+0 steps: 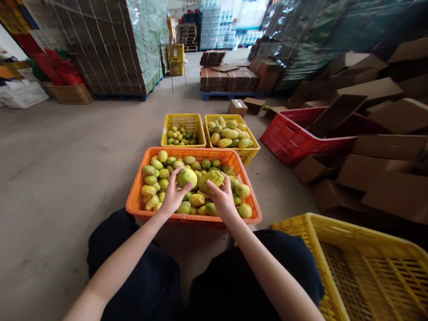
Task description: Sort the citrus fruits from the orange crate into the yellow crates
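An orange crate (135,203) full of yellow-green fruit sits on the floor right in front of my knees. My left hand (172,196) grips a round green fruit (186,177) over the middle of the crate. My right hand (222,199) holds a larger yellow-green fruit (210,179) right beside it. The two fruits nearly touch each other above the pile.
Behind the orange crate stand two yellow crates: the left one (183,120) has small green fruit, the right one (247,154) larger yellow fruit. An empty yellow crate (351,263) is at my right knee. A red crate (290,142) and cardboard boxes (384,156) lie to the right. Wrapped pallets (110,49) stand behind.
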{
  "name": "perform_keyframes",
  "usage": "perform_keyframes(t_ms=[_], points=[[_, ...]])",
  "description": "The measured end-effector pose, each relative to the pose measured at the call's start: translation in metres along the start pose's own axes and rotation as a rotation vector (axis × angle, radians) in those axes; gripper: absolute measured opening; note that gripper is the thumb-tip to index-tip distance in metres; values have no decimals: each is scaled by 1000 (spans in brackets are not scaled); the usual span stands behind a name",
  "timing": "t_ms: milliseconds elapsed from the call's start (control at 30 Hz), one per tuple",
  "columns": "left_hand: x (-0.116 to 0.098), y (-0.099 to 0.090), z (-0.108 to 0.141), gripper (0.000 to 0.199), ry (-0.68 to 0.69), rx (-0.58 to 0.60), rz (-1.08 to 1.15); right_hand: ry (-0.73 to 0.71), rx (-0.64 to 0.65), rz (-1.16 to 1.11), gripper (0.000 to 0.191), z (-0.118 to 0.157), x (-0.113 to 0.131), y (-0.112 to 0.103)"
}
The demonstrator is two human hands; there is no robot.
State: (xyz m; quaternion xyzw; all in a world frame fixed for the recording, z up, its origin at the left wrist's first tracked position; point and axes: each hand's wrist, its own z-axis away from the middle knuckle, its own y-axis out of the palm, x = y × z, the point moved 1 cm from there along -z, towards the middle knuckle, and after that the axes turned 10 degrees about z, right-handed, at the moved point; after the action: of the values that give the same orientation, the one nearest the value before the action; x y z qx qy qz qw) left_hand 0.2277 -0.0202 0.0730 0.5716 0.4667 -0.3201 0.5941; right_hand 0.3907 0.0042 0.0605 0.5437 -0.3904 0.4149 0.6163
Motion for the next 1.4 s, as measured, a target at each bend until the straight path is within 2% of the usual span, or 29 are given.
perform_keyframes(t_ms=[67, 167, 300, 533, 767, 933, 1100, 1400], points=[[-1, -3, 2, 58, 216, 56, -209, -232, -5, 208, 59, 4, 5, 0], [-3, -6, 3, 52, 301, 84, -351, -384, -15, 341, 62, 8, 8, -1], [-8, -3, 5, 50, 256, 82, -345, -365, -24, 325, 59, 10, 9, -1], [-14, 3, 8, 52, 155, 41, -206, -279, -56, 157, 59, 16, 18, 4], [-11, 3, 6, 53, 144, 56, -185, -295, -68, 187, 60, 15, 18, 2], [-12, 3, 7, 51, 159, 67, -198, -349, -68, 261, 59, 15, 17, 0], [-14, 3, 7, 54, 135, 17, -160, -405, -86, 311, 57, 16, 15, -3], [-11, -5, 10, 51, 221, 29, -302, -700, -137, 505, 44, 16, 4, -5]])
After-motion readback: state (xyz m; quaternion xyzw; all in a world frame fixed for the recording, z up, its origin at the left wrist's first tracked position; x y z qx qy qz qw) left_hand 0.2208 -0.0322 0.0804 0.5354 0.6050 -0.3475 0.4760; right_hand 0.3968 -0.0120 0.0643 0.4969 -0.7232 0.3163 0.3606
